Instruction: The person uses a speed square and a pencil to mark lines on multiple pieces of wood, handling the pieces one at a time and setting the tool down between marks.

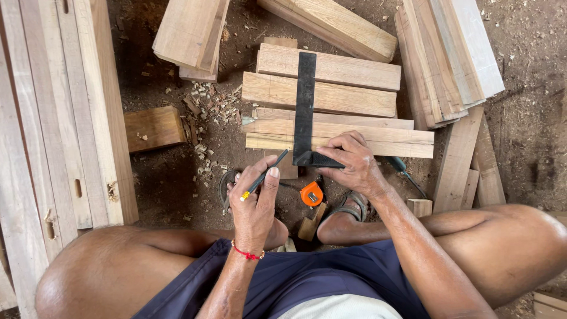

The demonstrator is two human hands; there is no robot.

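On the dirt floor between the person's knees, a row of sawn wooden battens (331, 109) was laid side by side, and a black try square (305, 106) was set across them, its blade running away from the person over all the pieces and its stock lying against the edge of the nearest batten. The right hand (353, 162) was found pressed flat on the stock, fingers spread and closed down on it, so the square was held firm against the wood. The left hand (254, 204) was closed around a dark pencil (264, 175), the tip of which was pointed at the nearest batten just beside the blade's left edge. No drawn line could be made out along the blade on any batten; whether marks were already present could not be told at this size. It was judged that the square had been placed and the marking was at or near its start, with the line across the pieces left to be drawn. An orange tape measure (311, 193) was noted on the ground just below the square, near a sandalled foot (348, 212). Wood chips (204, 109), a short block (152, 127) and stacked planks (59, 118) were recorded further out.
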